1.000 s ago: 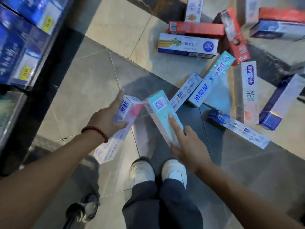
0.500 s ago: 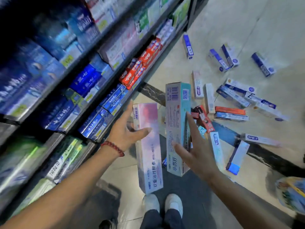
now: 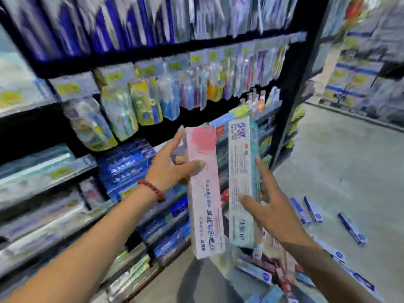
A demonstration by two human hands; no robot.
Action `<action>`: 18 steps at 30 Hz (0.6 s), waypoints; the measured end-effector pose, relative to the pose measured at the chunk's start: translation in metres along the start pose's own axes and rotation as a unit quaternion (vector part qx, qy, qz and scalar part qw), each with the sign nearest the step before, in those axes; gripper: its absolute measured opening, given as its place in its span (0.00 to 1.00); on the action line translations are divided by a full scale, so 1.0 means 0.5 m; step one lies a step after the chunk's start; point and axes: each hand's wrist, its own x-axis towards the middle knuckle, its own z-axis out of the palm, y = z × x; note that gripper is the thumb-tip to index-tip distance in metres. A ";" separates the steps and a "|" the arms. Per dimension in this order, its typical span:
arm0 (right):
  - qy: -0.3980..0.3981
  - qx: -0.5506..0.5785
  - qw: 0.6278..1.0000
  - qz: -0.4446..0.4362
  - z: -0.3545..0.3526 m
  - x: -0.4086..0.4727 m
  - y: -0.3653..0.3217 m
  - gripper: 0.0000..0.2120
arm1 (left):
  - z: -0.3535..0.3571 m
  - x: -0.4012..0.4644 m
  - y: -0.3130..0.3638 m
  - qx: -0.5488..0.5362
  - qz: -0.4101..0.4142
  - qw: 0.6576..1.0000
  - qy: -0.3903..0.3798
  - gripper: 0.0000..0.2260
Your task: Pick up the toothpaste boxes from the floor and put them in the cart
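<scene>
Toothpaste boxes: 2 held upright, side by side, 1 per hand, prob. for carrying to cart; cart not in view.
Left hand [image 3: 172, 167]: thumb + fingers clamp pink box [image 3: 204, 189].
Right hand [image 3: 265, 211]: spread fingers grip teal box [image 3: 242, 182].
Floor [image 3: 341, 171]: more boxes [image 3: 352, 228] left.

A tall dark shelving unit [image 3: 290, 88] fills the left and far side, blurred by motion. Hanging toothbrush packs [image 3: 153, 99] line its upper rows, with blue boxed stock [image 3: 126, 167] packed on the lower shelves. To the right lies a pale grey floor [image 3: 341, 162]; far right, another stocked shelf [image 3: 358, 84] shows, too smeared to read.
</scene>
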 end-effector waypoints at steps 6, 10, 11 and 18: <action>-0.099 0.009 0.991 -0.088 0.017 0.047 -0.180 0.38 | -0.117 -0.081 0.193 0.016 0.021 0.993 0.119 0.47; -0.177 0.027 0.974 -0.137 0.058 0.046 -0.246 0.36 | -0.167 -0.173 0.263 0.043 0.033 0.979 0.198 0.42; -0.191 0.033 0.970 -0.146 0.071 0.042 -0.258 0.37 | -0.174 -0.202 0.279 0.052 0.028 0.974 0.217 0.42; -0.283 0.078 0.935 -0.200 0.178 -0.006 -0.336 0.36 | -0.233 -0.417 0.362 0.119 0.020 0.928 0.354 0.39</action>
